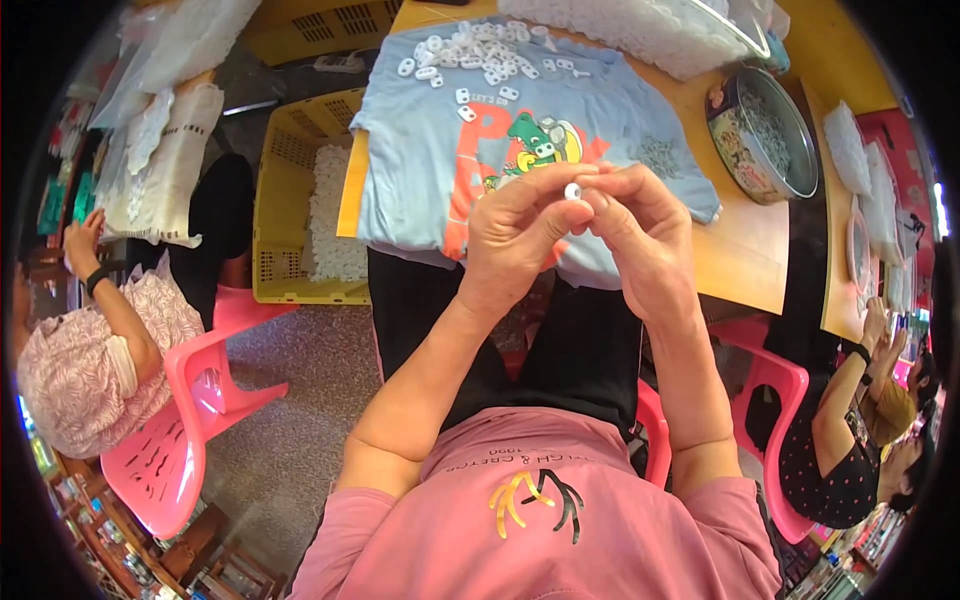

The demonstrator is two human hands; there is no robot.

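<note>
My left hand and my right hand meet over the front part of a light blue printed T-shirt spread on the table. Between their fingertips is a small white plastic piece with a dark hole, pinched from both sides. Fingers cover part of it, so its full shape is hidden. Toward the shirt's far edge lies a loose heap of small white plastic pieces with holes. Just beyond my right hand, a patch of tiny grey metal parts rests on the cloth.
A round tin of small metal parts stands at right. Behind it is a clear tub full of white pieces. A yellow crate holding white pieces sits left of the table. People sit on both sides, near pink chairs.
</note>
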